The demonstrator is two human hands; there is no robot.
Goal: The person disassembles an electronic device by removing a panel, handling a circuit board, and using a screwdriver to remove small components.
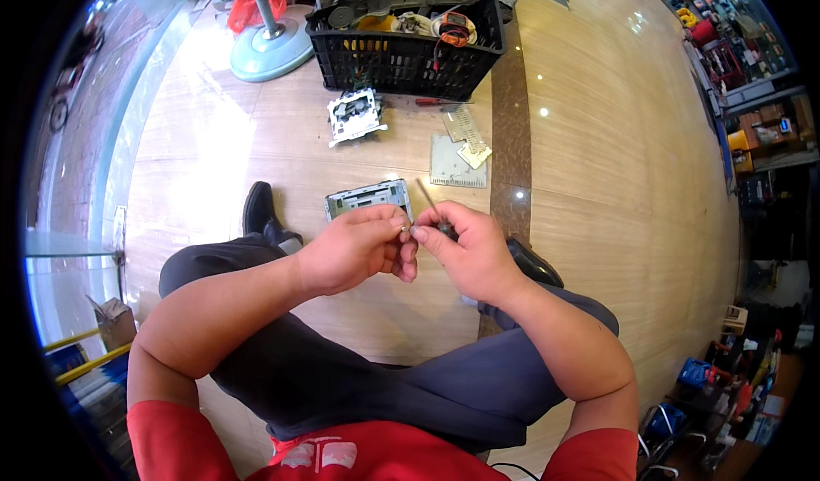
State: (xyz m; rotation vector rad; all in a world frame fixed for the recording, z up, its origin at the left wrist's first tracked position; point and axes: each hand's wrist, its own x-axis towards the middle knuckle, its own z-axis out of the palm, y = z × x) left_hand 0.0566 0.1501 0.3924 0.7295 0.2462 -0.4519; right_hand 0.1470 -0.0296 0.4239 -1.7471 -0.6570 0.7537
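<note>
My right hand (472,249) is closed round a screwdriver (427,196), whose thin metal shaft points up and away to the left; its dark handle is mostly covered by the fingers. Close beside it, my left hand (359,243) pinches a tiny shiny piece (405,228), too small to name. The fingertips of both hands nearly meet there; whether they touch is unclear. Just beyond the hands lies a rectangular grey frame with a long slot (369,195), like the front panel of a car stereo, its near side partly hidden by my left hand.
Farther off on the tiled floor are a metal disc-drive mechanism (356,117), a red-handled screwdriver (437,102) and flat metal plates (453,172). A black crate (401,58) full of tools stands behind them, next to a round stand base (272,51). Shelves of goods line the right side.
</note>
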